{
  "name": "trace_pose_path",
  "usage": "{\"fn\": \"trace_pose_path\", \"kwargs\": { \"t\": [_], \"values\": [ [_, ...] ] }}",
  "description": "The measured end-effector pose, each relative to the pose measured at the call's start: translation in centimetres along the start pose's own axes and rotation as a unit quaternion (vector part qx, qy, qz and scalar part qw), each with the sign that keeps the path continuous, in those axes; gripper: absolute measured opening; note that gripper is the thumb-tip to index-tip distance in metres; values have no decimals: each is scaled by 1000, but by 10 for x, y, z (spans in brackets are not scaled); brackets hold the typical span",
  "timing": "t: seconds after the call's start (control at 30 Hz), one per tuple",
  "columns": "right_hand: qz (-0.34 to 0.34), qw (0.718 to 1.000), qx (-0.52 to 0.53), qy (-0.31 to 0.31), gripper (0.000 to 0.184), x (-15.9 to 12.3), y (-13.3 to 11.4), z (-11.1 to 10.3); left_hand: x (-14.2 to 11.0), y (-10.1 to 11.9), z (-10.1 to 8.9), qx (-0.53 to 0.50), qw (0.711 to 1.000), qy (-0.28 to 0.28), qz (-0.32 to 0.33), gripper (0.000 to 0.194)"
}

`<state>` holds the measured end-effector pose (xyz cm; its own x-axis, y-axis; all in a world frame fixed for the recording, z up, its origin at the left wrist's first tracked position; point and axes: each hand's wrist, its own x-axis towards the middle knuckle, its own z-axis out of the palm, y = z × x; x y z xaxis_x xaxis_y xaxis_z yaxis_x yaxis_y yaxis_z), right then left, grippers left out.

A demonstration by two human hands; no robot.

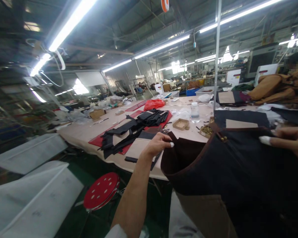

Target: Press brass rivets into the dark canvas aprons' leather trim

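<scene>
I hold up a dark apron (pixel 228 172) with brown edge binding, a taupe patch low on its front and brass-coloured hardware at a brown strap tab. Its upper edge sags into a fold that shows the brown inside. My left hand (pixel 157 144) pinches the apron's left upper corner, its thumb tip covered in white. On the far side, my right hand (pixel 291 141) grips the upper edge near the right border of the view. That thumb also wears a white cover, and the fingers behind the cloth are hidden.
A long table (pixel 79 130) carries a pile of dark cut pieces (pixel 129 129), a red bag (pixel 154 104), a clear bottle (pixel 195 112) and small boxes of metal parts (pixel 206 131). A red stool (pixel 101 191) and white bins (pixel 39 198) stand left. A pole (pixel 217 59) rises ahead.
</scene>
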<state>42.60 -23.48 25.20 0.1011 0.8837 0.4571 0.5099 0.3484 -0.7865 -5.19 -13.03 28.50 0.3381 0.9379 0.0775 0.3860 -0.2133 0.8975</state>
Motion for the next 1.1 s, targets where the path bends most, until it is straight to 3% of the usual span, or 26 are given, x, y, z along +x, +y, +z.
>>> {"fn": "trace_pose_path", "kwargs": {
  "t": [0.07,0.13,0.23,0.37,0.43,0.5,0.63,0.77,0.93,1.1],
  "values": [
    [135,987,63,-65,35,-6,37,39,32,-21,10,84,995,13,-43,9],
    [219,971,88,-49,38,-21,77,82,63,-44,29,180,978,18,-106,8],
    [323,945,35,-27,38,-45,132,133,95,-71,62,248,957,36,-147,11],
    [279,944,-174,-28,34,-60,186,163,100,-99,102,306,938,101,-127,22],
    [252,938,-237,-39,31,-63,204,167,86,-118,125,343,928,130,-70,24],
    [247,929,-270,-59,30,-67,216,170,66,-142,148,371,922,111,12,24],
    [249,912,-315,-84,35,-71,229,175,36,-192,184,375,917,77,109,34],
    [223,933,-276,-64,38,-69,232,172,34,-216,191,354,922,102,121,39],
    [162,978,-126,37,33,-73,211,166,33,-202,192,323,924,150,137,33],
    [51,993,-76,78,21,-86,177,168,39,-163,224,240,952,120,149,47]
  ]
}}
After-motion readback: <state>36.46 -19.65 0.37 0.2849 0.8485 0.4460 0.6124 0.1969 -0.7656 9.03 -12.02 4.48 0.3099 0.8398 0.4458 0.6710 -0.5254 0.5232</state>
